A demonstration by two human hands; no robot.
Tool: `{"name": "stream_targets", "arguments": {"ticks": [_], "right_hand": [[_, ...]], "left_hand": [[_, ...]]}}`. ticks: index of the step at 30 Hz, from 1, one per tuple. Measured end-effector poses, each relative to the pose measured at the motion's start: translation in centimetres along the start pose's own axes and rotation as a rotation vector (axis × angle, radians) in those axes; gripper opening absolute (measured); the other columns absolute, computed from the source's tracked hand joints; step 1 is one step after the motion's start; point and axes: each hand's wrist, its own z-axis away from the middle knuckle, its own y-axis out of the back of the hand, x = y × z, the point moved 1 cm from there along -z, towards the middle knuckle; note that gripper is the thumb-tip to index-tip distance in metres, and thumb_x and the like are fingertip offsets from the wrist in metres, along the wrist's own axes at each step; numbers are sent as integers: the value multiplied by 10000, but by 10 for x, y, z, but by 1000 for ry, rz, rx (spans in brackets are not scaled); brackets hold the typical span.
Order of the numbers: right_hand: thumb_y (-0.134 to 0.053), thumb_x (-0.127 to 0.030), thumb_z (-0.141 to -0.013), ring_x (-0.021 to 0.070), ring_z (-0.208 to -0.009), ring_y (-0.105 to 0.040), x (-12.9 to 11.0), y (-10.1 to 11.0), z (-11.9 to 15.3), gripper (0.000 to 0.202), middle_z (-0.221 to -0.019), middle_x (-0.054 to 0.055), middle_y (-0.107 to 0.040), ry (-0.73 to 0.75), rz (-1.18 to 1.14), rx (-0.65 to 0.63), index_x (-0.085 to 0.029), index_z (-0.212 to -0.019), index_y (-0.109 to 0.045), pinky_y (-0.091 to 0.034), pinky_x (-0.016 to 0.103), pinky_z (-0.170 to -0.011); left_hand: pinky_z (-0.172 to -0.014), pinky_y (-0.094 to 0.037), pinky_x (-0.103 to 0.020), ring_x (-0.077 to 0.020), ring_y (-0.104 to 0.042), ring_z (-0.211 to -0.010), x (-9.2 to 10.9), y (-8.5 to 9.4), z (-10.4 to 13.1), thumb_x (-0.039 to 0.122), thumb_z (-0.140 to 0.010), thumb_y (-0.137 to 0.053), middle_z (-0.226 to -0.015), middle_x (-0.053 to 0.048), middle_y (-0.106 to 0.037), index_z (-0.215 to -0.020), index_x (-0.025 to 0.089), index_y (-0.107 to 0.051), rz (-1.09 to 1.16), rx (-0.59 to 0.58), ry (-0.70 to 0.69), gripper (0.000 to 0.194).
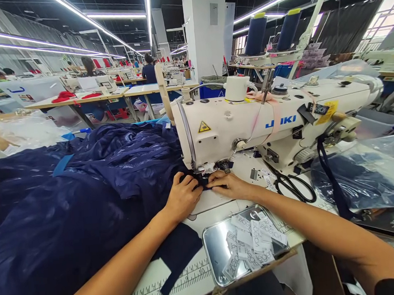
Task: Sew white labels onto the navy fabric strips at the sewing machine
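At the needle area of a white sewing machine (212,124), both hands are on dark navy fabric (127,170). My left hand (183,195) lies with curled fingers on the cloth, just left of the presser foot. From the other side, my right hand (229,184) pinches the fabric edge near the foot. Much of the navy cloth is heaped to the left of the machine, and a loose flap (182,252) hangs over the table's printed ruler. The stitching spot itself is mostly hidden by fingers and machine head.
A metal tray (211,259) of printed white labels (255,237) sits at the front edge. Black scissors (296,187) lie right of my right hand. Plastic-wrapped dark fabric (361,176) is at the right. Thread cones (255,34) stand behind; people work in the background.
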Motion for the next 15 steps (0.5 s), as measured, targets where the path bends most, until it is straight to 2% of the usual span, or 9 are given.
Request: {"name": "stream_targets", "arguments": {"ticks": [6, 9, 15], "right_hand": [[-499, -165, -818, 164, -888, -547, 1, 3, 0, 195, -919, 75, -597, 29, -92, 5, -168, -922, -664, -456, 328, -813], [-489, -170, -826, 169, -901, -543, -1, 5, 1, 204, -928, 78, -590, 22, -61, -18, -172, -936, -660, -454, 338, -818], [-455, -175, -849, 167, -879, -533, -9, 8, 0, 215, -934, 84, -576, 58, 82, -68, -155, -942, -648, -459, 328, -788]], "left_hand": [[-777, -318, -376, -157, -473, -655, 4, 0, -3, 108, -796, -493, -622, -5, -557, -660, 169, -604, -85, 0, -67, 185], [-766, -318, -371, -160, -460, -648, 5, 3, -4, 93, -805, -467, -618, -14, -544, -655, 150, -589, -113, -10, -89, 202], [-682, -331, -310, -155, -454, -649, 1, 2, -5, 103, -829, -438, -641, -22, -539, -736, 121, -579, -25, -73, -245, 170]]}}
